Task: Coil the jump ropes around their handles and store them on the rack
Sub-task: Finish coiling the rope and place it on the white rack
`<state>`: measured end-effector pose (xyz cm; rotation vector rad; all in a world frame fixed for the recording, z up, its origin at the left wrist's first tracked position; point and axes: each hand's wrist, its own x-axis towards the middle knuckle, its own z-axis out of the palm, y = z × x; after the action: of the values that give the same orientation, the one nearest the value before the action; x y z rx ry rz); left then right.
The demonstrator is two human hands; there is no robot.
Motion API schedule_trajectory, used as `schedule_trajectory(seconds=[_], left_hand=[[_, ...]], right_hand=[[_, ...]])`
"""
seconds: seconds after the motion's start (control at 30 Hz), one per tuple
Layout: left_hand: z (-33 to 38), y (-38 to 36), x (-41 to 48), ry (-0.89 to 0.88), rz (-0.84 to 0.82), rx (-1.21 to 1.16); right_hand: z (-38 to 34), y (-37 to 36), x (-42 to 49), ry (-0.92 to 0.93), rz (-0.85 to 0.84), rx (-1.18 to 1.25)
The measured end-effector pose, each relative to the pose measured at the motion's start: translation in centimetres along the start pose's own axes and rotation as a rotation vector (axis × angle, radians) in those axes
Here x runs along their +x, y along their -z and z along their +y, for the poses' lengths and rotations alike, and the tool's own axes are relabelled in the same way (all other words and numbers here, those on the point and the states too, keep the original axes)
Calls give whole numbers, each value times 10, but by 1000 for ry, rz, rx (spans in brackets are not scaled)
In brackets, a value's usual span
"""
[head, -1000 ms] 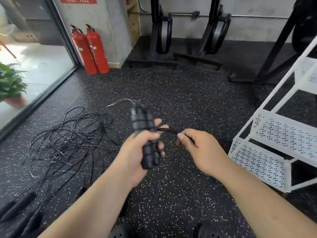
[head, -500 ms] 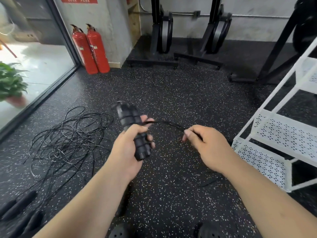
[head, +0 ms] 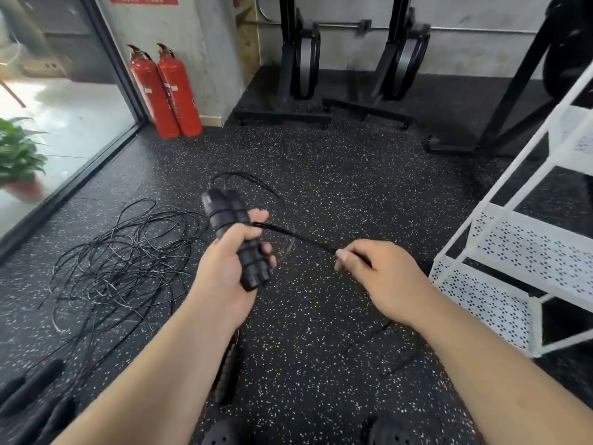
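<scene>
Floor [head: 337, 175]: dark speckled rubber, filling most of the frame.
Rack [head: 526, 248]: white perforated shelves on the right edge, and none of the visible shelves holds a rope yet.
Loose ropes [head: 122, 261]: a big black tangle at centre left, waiting its turn, with spare grips [head: 32, 383] in the lower-left corner.
Left hand [head: 224, 271]: mid-frame, wrapped firmly round the paired handles [head: 224, 210], which tilt up and to the left.
Right hand [head: 385, 274]: just right of centre, thumb and fingers pinching the cord and drawing it taut.
Rope [head: 298, 237]: one tight black line between the two hands, with a loop arcing above the handle tops. This looks like the coiling step, mid-wrap!
Next move: I'd say the right hand carries the cord round the handles again, keeping tension so the turns sit snug, before anything goes to the rack.
</scene>
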<state>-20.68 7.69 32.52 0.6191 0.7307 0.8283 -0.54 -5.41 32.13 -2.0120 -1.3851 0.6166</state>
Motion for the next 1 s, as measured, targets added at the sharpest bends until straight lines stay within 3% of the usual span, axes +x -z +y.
schedule_trajectory(seconds=[0.07,0.23,0.3,0.4,0.6,0.8,0.9,1.0], left_hand=[[1,2,0,25,-24,-1],[-32,-14,-28,185,-308,230],[-41,-18,-33,221,-340,277],[-30,-16,-23,186,-307,240],[2,-2,-3,26,-43,41],[-38,-15,-28,215,-341,267],[-41,-16,-26,234,-320,270],[-21,-10,-10,158,-197,172]], right_hand=[[1,-1,1,4,39,18],[-6,-18,3,38,56,-31],[-8,-22,3,41,40,-75],[-7,-17,2,46,3,-58],[-3,-2,-1,27,-17,-17],[-6,-20,1,40,16,-41],[-7,-20,1,47,-23,-103],[-4,-13,0,31,-44,-64]])
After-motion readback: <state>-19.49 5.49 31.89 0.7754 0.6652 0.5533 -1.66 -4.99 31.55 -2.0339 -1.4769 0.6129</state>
